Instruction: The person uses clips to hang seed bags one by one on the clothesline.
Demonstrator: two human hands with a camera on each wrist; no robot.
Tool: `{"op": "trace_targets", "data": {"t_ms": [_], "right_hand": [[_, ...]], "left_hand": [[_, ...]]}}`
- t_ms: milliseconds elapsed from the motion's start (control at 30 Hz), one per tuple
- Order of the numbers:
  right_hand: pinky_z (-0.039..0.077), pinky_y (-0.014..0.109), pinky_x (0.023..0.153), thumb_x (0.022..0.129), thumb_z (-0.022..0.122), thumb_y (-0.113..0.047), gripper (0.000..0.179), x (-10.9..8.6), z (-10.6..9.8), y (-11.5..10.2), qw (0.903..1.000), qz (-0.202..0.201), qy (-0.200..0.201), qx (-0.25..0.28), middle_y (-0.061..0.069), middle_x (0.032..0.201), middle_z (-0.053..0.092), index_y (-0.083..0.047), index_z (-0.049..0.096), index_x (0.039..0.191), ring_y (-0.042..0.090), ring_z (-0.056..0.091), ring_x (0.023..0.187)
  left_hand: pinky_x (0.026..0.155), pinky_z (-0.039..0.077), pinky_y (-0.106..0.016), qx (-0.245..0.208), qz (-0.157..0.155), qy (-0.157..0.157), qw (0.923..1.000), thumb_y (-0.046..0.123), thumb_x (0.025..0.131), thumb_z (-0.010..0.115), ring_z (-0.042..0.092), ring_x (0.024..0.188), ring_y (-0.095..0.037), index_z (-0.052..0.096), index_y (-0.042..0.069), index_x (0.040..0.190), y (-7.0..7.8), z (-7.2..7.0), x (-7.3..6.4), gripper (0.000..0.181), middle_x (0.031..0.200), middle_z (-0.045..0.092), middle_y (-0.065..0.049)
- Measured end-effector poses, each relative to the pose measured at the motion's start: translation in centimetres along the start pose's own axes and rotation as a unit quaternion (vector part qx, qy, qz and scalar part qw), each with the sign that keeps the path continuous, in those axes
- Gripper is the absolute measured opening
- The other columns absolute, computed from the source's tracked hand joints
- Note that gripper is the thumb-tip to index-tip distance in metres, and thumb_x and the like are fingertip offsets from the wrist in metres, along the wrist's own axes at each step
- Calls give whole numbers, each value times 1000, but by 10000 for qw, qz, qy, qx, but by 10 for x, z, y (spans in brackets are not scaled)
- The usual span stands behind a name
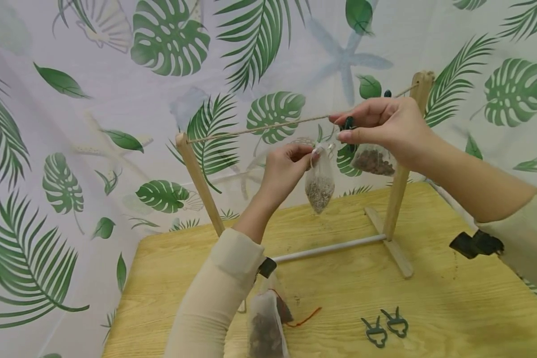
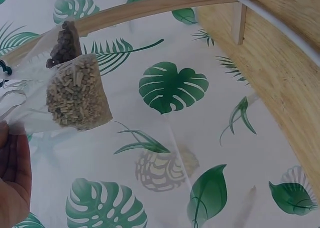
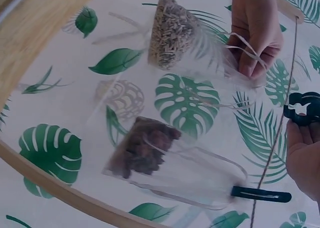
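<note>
My left hand [image 1: 284, 171] pinches the gathered top of a see-through drawstring bag [image 1: 319, 191], which hangs below the fingers. Short pale sticks or pellets fill its bottom, plain in the left wrist view. Just above and to the right, my right hand [image 1: 391, 127] holds a dark green clip [image 3: 296, 115] between thumb and fingers, close beside the twine [image 1: 259, 129]. Another see-through bag [image 3: 147, 148], with dark brown lumps inside, hangs from the twine by a second green clip [image 3: 261, 193]. In the head view, the right hand partly covers that bag.
Two wooden posts [image 1: 202, 186] carry the twine, joined low down by a white rod [image 1: 331, 248]. On the yellow wood-grain table [image 1: 429, 308] lie two dark green clips [image 1: 376, 334] and a filled mesh bag [image 1: 265, 325] near a red cord [image 1: 306, 318]. Behind hangs a leaf-patterned cloth [image 1: 116, 194].
</note>
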State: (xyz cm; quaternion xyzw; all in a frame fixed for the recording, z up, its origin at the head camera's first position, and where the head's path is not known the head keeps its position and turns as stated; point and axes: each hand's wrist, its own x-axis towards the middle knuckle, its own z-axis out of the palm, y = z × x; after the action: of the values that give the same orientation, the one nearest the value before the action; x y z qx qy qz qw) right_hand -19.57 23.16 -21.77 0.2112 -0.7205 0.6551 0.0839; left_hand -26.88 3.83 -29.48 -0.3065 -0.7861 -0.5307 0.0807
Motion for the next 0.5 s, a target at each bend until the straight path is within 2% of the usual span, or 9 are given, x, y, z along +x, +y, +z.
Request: {"op": "trace_targets", "data": {"t_ms": [100,200,300,500], "right_hand": [[53,22,78,81,69,8,10,10,-1,-7,9978,-264,-60,611,5,97,73,6,69,90,13,65,103],[52,21,81,81,68,10,6,19,-5,-12,9963,-362,-77,776,6,95,73,6,68,86,14,66,103],[51,20,84,80,70,8,5,28,-8,-14,9977,-319,-12,604,5,95,73,6,69,84,13,66,102],[49,18,84,80,72,3,6,42,-15,-16,9995,-220,171,113,3,95,73,5,69,84,11,65,102]], "left_hand": [[65,51,-19,-1,39,149,9999,15,90,66,66,73,-14,71,3,97,3,2,5,15,84,71,-9],[66,50,-19,-1,-97,165,9998,19,91,65,65,74,-12,72,5,97,6,4,10,16,84,71,-7],[66,48,-18,12,-229,132,9996,22,92,63,63,75,-11,72,6,99,10,8,16,19,83,70,-6],[62,43,-18,48,-249,253,9994,24,94,61,58,71,-11,72,6,100,16,15,27,22,79,67,-5]]}}
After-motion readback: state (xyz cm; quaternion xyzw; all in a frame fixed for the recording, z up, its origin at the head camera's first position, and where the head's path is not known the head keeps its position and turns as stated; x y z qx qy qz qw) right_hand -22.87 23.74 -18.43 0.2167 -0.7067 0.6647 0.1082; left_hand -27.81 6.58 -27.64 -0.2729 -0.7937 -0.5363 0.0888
